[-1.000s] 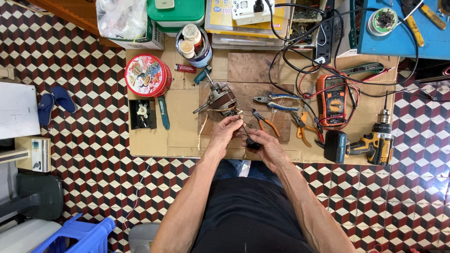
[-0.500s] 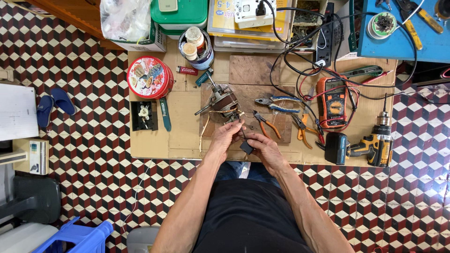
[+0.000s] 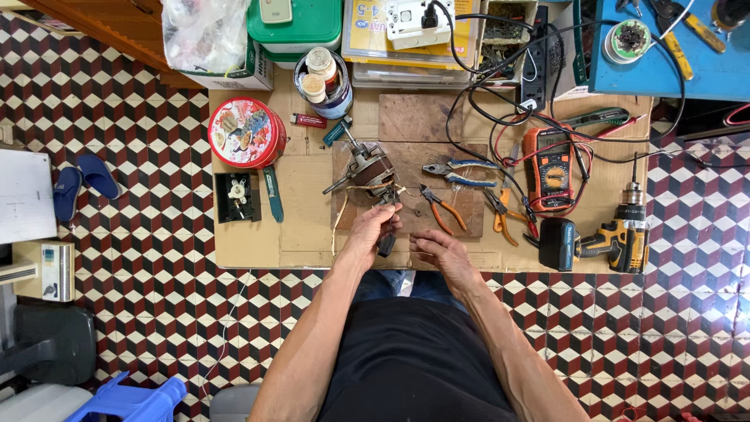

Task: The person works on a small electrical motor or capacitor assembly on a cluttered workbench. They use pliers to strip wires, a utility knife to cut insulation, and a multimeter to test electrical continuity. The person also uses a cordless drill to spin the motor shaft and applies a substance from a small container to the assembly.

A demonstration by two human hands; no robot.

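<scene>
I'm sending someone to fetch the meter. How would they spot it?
On the cardboard sheet, look right of the wooden board. The multimeter lies among black cables, above the cordless drill. It alone has an orange casing with a round dial.

The hands have parted — the left hand (image 3: 373, 228) now grips the dark-handled tool (image 3: 387, 234) alone, its tip up at the small motor (image 3: 370, 169), while the right hand (image 3: 436, 252) has drawn back and rests open on the cardboard (image 3: 305, 219).

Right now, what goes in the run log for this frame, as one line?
left hand: grips dark-handled tool beside small motor | right hand: open, holding nothing, on cardboard | orange-handled pliers: lying apart
</scene>
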